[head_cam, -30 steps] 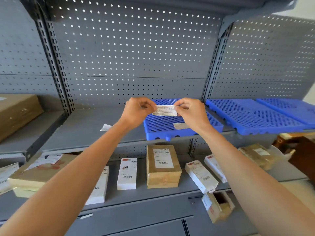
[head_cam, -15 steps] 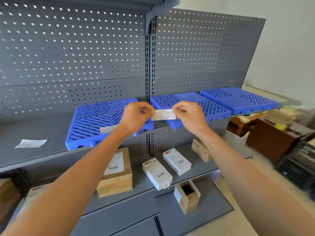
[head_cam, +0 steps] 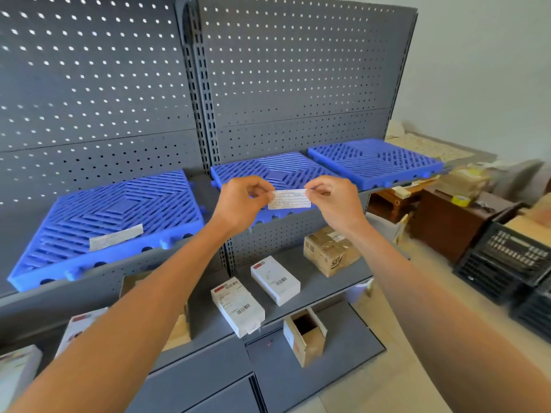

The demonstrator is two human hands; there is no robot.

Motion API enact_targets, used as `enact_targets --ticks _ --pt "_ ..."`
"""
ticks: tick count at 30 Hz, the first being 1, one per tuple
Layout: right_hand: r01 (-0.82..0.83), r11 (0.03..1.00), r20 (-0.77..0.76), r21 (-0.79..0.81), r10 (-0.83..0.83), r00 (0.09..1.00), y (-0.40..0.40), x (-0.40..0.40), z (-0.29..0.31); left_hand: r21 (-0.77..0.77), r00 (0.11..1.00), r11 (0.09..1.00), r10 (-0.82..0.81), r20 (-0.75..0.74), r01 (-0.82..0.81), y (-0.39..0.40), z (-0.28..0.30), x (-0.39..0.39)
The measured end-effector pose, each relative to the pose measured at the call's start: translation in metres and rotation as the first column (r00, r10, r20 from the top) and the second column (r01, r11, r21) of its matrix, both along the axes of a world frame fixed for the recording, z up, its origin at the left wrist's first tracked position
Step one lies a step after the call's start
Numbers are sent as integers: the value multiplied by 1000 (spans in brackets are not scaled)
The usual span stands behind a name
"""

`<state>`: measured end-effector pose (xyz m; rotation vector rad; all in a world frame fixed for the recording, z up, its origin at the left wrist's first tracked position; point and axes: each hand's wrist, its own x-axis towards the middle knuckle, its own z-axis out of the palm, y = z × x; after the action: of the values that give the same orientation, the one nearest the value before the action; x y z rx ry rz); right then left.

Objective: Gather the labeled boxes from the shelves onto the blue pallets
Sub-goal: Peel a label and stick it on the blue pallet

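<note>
I see the grey shelving unit (head_cam: 268, 84) with its perforated back panels filling most of the view. On its upper shelf lie three blue pallets: the left pallet (head_cam: 113, 222) nearest me, the middle pallet (head_cam: 277, 171) partly behind my hands, and the right pallet (head_cam: 375, 159) farthest off. A paper slip (head_cam: 116, 236) lies flat on the left pallet near its front edge.

On the lower shelf, right of centre, a brown cardboard box (head_cam: 328, 251) stands near the shelf's right end. Left of it two white labeled boxes lie flat, the farther white box (head_cam: 275, 280) and the nearer white box (head_cam: 237, 307), close to each other but apart. Below them, on the base shelf, a small open carton (head_cam: 304, 335) stands with its top flaps up. More boxes sit at the lower left behind my forearm; I think they are white and brown, though blur makes them hard to read.

Both hands are raised in front of the middle pallet. My left hand (head_cam: 238, 201) and my right hand (head_cam: 337, 201) each pinch one end of a small printed label (head_cam: 289, 199) between thumb and fingers, holding it stretched level between them, above the pallet's front edge
</note>
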<state>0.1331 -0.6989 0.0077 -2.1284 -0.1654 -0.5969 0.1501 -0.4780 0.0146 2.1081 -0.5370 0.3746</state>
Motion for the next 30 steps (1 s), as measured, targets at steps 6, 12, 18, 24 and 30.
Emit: enact_targets --ticks 6,12,18,24,30 --pt "3 1000 6 -19 -3 1000 -11 26 4 -5 999 1000 -14 -48 14 -10 2 29" --pt "-7 999 20 -40 7 1000 -19 54 6 -8 998 1000 -16 -62 15 -14 6 53" --pt "-77 994 41 -72 80 996 -33 79 6 44 995 998 55 -82 -51 -27 9 62" --pt "-229 968 -5 -107 230 973 -52 100 0 80 977 981 185 -103 -178 -45 10 58" --pt "-351 924 -37 -154 350 936 -61 109 -6 77 937 945 325 -125 -318 -58 -7 44"
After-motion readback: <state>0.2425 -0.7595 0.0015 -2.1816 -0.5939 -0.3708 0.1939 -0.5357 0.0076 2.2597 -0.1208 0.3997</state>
